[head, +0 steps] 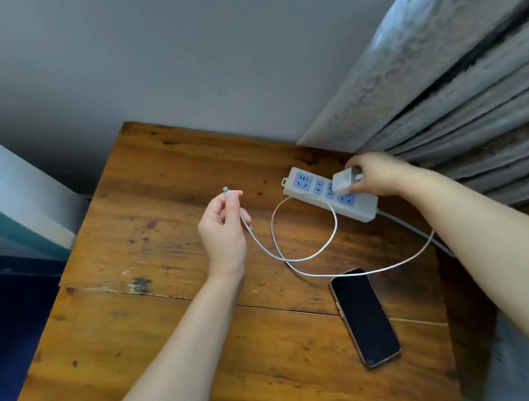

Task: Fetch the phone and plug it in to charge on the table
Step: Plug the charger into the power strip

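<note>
A black phone (365, 316) lies screen up on the wooden table (157, 303), near its right front. My left hand (226, 228) pinches the small connector end of a white charging cable (307, 257), which loops across the table. My right hand (378, 174) grips a white charger plug (344, 181) held just over the sockets of a white and blue power strip (312, 185) at the table's back right. Whether the plug is seated in a socket is hidden by my fingers. The cable is not touching the phone's port.
A grey curtain (437, 76) hangs along the right side behind the strip. A grey wall (150, 51) stands behind the table. The strip's grey cord (417, 232) runs off the table's right edge. A pale bed edge (10, 201) is at the left.
</note>
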Demonstrator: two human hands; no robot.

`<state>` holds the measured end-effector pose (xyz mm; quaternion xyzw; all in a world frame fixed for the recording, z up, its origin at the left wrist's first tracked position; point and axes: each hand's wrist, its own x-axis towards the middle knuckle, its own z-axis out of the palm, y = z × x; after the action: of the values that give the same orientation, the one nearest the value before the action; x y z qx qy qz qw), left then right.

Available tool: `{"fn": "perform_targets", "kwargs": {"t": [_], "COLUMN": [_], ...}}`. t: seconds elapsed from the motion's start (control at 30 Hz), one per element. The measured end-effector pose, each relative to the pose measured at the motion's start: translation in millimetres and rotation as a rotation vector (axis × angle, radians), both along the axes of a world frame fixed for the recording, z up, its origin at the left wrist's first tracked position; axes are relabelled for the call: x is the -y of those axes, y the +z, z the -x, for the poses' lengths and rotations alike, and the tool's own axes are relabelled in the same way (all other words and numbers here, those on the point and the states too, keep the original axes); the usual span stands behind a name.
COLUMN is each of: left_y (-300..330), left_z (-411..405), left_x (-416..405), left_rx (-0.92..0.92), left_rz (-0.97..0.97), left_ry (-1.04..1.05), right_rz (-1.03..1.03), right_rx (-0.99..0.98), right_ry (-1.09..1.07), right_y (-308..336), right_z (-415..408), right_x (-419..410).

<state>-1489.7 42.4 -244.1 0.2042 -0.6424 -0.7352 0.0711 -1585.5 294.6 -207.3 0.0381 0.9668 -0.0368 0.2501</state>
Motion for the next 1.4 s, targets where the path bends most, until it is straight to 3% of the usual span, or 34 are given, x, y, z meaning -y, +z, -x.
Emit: {"fn": "perform_targets", "kwargs": {"t": [0.2,0.53,1.03,1.4], "left_y": [-12,-10,-10,-17], "left_z": [-5,-12,-14,-17], "left_x": [4,9,16,7], "left_rx": [0.005,0.016,0.014,0.025], "left_rz": [0.102,0.116,0.082,0.085], "left_ry": [0.017,-0.008,0.012,-0.018], "right_rz": [-0.129,-0.259,-0.008,-0.257], "right_rx": [0.061,0.131,0.009,0.142], "right_ry": [0.108,0.188,0.047,0.177], "right_y": [6,17,-1,4], "right_z": [4,13,-6,7], "right_x": [7,43,9,47]}}
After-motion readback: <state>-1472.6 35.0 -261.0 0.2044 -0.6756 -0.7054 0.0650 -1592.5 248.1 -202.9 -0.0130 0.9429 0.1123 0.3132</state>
